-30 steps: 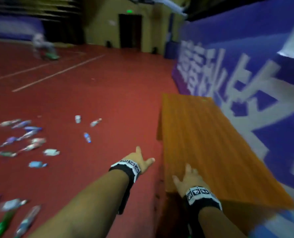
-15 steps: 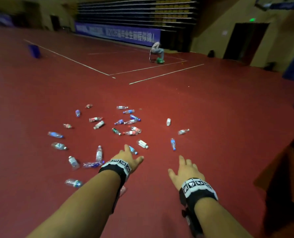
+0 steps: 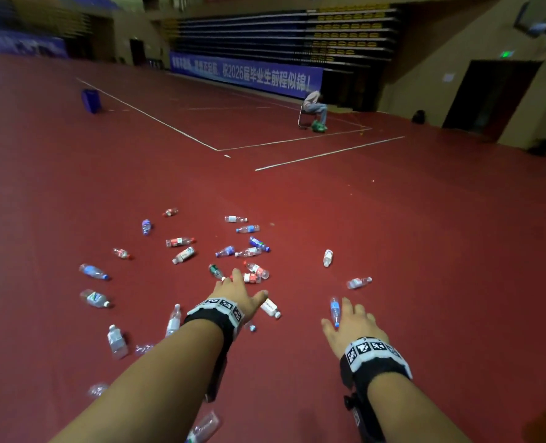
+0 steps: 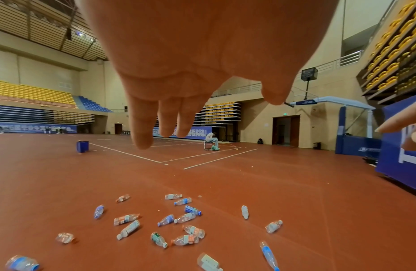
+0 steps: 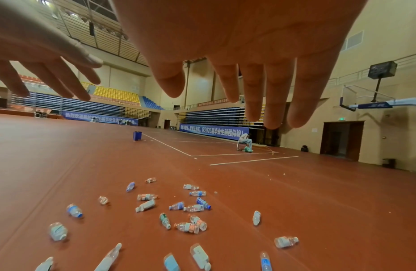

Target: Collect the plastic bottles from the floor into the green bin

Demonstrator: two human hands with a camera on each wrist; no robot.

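Observation:
Several plastic bottles (image 3: 182, 254) lie scattered on the red floor ahead of me. My left hand (image 3: 243, 289) is stretched forward above them, fingers spread and holding nothing, with red-labelled bottles (image 3: 253, 277) just past its fingertips and a white-labelled bottle (image 3: 270, 307) beside the thumb. My right hand (image 3: 351, 321) is also open and empty, with a blue-labelled bottle (image 3: 334, 310) lying by its fingers. The wrist views show the left hand (image 4: 193, 77) and the right hand (image 5: 225, 55) with straight fingers high above the bottles. No green bin shows in any view.
A blue bin (image 3: 91, 100) stands far off on the left by a white court line. A person sits on a chair (image 3: 313, 107) at the back with a green bag (image 3: 318, 126) at their feet. A blue padded wall (image 4: 401, 155) runs along the right.
The view has swung left, away from the wooden table and blue wall, onto the bottle-strewn floor. Both hands stay outstretched and empty, now closer to the bottles.

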